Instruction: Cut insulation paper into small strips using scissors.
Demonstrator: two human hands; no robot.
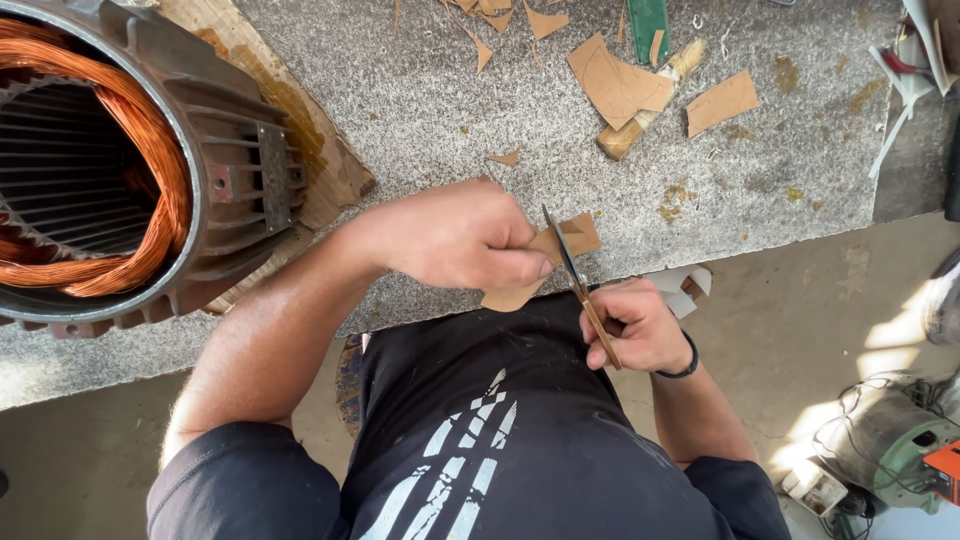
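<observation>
At the near edge of the slab (430, 110), a tan card (560, 250) is pinched between the thumb and fingers of the left hand (455, 235), which is closed down on it. The card is held just over the slab's edge, in front of the black shirt (500, 420). It is being cut by scissors (582, 290), whose handles are gripped in the closed right hand (640, 325); the blades are seen crossing the card, tip pointing away. A black band (688, 360) is worn on the right wrist. Farther out, tan offcuts (620, 85) are scattered on the slab: two large ones and about six small ones can be counted. One wooden stick (640, 115) is partly covered by the largest offcut. To the left, one motor housing (230, 180) with copper windings (150, 140) is seen, resting on cardboard (300, 130).
</observation>
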